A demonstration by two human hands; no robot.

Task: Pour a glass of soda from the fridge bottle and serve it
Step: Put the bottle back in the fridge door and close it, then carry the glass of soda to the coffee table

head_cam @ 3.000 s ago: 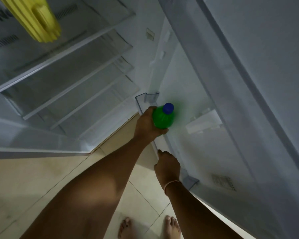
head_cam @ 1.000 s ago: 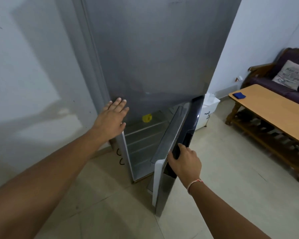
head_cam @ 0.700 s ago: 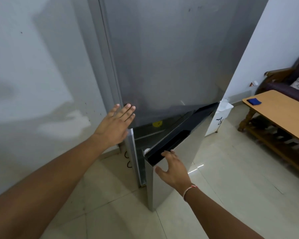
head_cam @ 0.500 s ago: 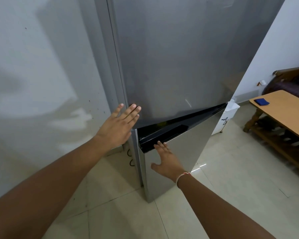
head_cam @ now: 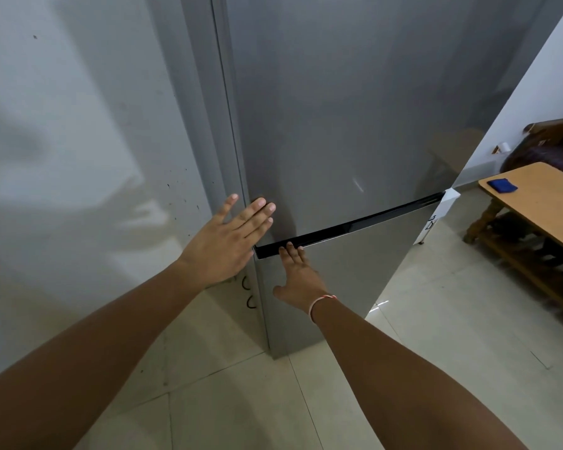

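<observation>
Grey fridge (head_cam: 355, 125) doors closed, left hand (head_cam: 228, 241) and right hand (head_cam: 298, 277) flat, grip wide

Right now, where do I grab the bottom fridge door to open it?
Grip the black recessed strip along the top edge of the lower fridge door, curling fingers in from above. The door face is flat, without a knob; the right hand lies there flat.
</observation>
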